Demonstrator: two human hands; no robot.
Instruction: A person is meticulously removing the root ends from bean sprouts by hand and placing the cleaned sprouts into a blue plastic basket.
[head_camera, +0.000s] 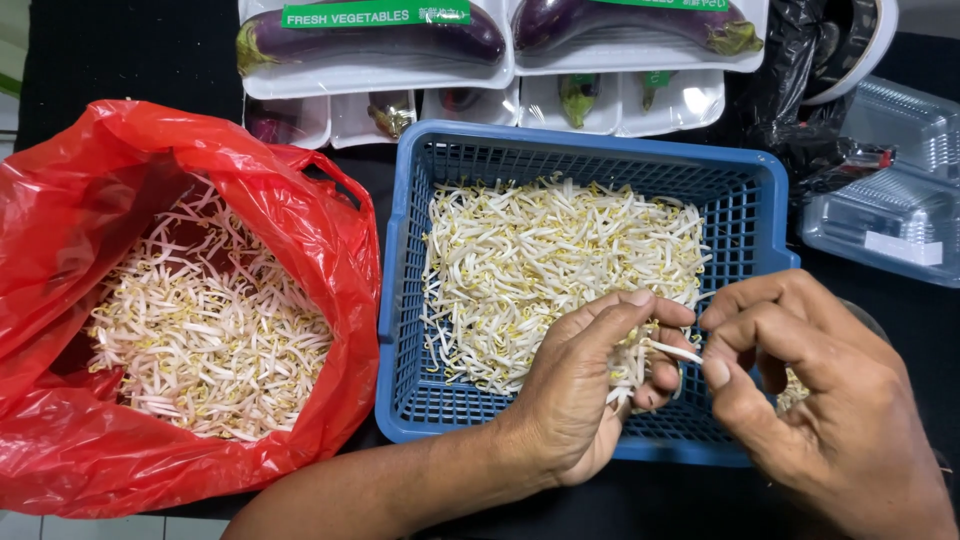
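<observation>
A red plastic bag (90, 440) lay open at the left of the dark table (110, 60), its mouth rolled back so the heap of bean sprouts (210, 330) inside was within reach. Just beside it, on the right, stood a blue plastic basket (400, 260) with slotted walls, holding a second, flatter layer of sprouts (560, 260) — apparently a separate batch, kept apart from the bag's contents.

Behind the basket sat white trays of wrapped eggplants (380, 45), and clear lidded boxes (890, 190) were stacked at the far right, well apart from the hands.

The left hand (580, 390) hung over the basket's near right corner, fingers curled around a small bunch of sprouts (632, 362), so that loose pieces would probably fall back into the basket. The right hand (820, 400) was just beside it, thumb and forefinger pressed together on a single sprout (678, 351) at the edge of that bunch — the other fingers folded clear.
</observation>
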